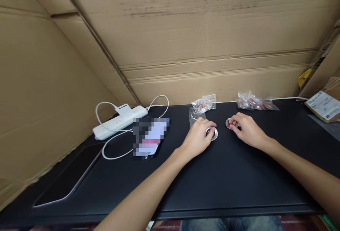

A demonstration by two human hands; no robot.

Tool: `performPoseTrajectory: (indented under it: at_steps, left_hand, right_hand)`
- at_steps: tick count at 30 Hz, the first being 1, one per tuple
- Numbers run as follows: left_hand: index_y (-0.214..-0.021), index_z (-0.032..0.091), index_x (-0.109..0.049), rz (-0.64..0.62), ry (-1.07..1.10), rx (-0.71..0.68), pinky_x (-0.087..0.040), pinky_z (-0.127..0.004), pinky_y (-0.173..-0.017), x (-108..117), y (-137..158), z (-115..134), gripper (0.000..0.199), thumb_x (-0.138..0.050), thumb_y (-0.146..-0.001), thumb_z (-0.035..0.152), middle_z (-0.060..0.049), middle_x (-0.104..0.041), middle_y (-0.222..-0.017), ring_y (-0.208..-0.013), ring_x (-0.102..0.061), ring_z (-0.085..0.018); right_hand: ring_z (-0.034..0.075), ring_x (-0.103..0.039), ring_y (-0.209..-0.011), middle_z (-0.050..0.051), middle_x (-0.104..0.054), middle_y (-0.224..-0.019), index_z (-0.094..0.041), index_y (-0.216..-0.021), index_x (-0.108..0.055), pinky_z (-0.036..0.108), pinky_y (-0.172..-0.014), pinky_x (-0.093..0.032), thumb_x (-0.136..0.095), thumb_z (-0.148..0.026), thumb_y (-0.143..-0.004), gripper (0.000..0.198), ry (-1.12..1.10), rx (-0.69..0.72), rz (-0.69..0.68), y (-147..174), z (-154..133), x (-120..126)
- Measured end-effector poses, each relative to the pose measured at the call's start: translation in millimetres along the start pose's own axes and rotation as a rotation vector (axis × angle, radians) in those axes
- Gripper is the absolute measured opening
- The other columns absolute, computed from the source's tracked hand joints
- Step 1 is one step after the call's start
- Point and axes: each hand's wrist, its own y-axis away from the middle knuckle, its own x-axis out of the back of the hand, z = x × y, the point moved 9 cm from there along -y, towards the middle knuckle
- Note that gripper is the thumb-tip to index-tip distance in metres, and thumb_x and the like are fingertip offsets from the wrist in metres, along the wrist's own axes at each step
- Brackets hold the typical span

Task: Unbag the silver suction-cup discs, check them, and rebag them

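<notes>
My left hand [198, 136] is closed, with thumb and fingers curled at a round, silver-rimmed disc [215, 134] on the black table [225, 178]. The fingers cover much of the disc's middle. To its right, my right hand [246, 127] pinches a small red part [232, 124] at a second round silver disc [227, 123]. That disc's right side is hidden by the fingertips. Just behind my left hand lies a clear plastic bag [204, 104] with pale round and red things in it. Another clear bag [255, 102], showing red pieces, rests behind my right hand.
On the left are a white power strip [119, 122] with white cables, a blurred phone-like device [151, 139] and a dark flat tablet-like panel [71, 174]. Cardboard walls [212, 39] enclose the back and left. A labelled brown package [324, 105] sits at the right.
</notes>
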Motion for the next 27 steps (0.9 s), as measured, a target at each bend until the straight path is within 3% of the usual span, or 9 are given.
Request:
performPoseTrajectory:
  at_steps: [7, 19, 24, 27]
  left_hand:
    - [-0.101, 0.016, -0.071, 0.042, 0.009, 0.017, -0.047, -0.04, -0.09, 8, 0, 3, 0.024, -0.049, -0.091, 0.017, -0.008, -0.072, -0.097, -0.099, -0.057, -0.025]
    - [-0.1, 0.016, -0.071, 0.062, -0.015, 0.005, -0.047, -0.041, -0.091, 11, -1, 7, 0.023, -0.05, -0.092, 0.021, -0.008, -0.071, -0.099, -0.098, -0.058, -0.025]
    - [-0.111, 0.017, -0.068, 0.066, 0.059, -0.011, -0.046, -0.042, -0.096, 12, 0, 11, 0.026, -0.058, -0.092, 0.032, -0.009, -0.07, -0.107, -0.107, -0.059, -0.026]
    - [-0.133, 0.022, -0.056, 0.05, 0.175, -0.027, -0.043, -0.045, -0.104, 13, 2, 16, 0.053, -0.068, -0.085, 0.043, -0.01, -0.064, -0.126, -0.118, -0.058, -0.027]
  right_hand:
    - [0.02, -0.06, -0.075, 0.008, -0.062, -0.087, -0.019, -0.085, -0.067, 0.032, -0.069, -0.047, -0.053, -0.012, -0.086, 0.016, 0.041, -0.011, -0.002, 1, 1, 3]
    - [0.013, -0.053, -0.059, 0.001, -0.064, -0.069, -0.02, -0.07, -0.068, 0.027, -0.057, -0.042, -0.062, -0.012, -0.075, 0.011, -0.211, 0.013, -0.016, 2, -15, 0]
    - [0.014, -0.056, -0.062, 0.002, -0.068, -0.074, -0.019, -0.075, -0.07, 0.029, -0.061, -0.046, -0.068, -0.021, -0.075, 0.003, -0.63, -0.11, 0.043, 0, -13, 5]
    - [0.013, -0.057, -0.065, 0.003, -0.067, -0.077, -0.018, -0.077, -0.069, 0.029, -0.062, -0.047, -0.076, -0.029, -0.072, 0.014, -0.964, -0.208, 0.059, 0, -14, 7]
